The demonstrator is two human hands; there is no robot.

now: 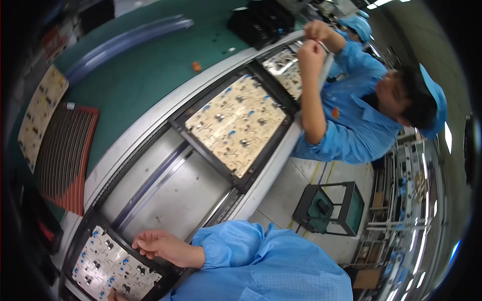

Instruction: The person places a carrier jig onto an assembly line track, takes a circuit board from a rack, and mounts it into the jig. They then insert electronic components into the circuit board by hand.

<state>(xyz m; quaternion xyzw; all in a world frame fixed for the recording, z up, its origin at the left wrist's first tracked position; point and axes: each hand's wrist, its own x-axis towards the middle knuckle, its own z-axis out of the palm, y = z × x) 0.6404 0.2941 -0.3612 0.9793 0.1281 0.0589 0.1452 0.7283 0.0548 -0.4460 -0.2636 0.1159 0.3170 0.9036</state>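
Note:
A pale circuit board (100,261) with blue and black components lies in a black carrier frame (173,273) on the conveyor at the lower left. My right hand (163,247) reaches in from the right, over the board's upper right edge. Its fingers are curled with the thumb against them; whatever they hold, if anything, cannot be made out. Only a few fingertips of my left hand (116,295) show at the bottom edge, by the board's lower edge; the rest is out of the picture.
A second board (236,125) sits in its carrier further up the conveyor. Beyond it a co-worker (351,110) in blue holds both hands raised above another board (286,70). Left are a ribbed reddish-brown rack (68,155), a leaning board (42,115) and an orange piece (196,66).

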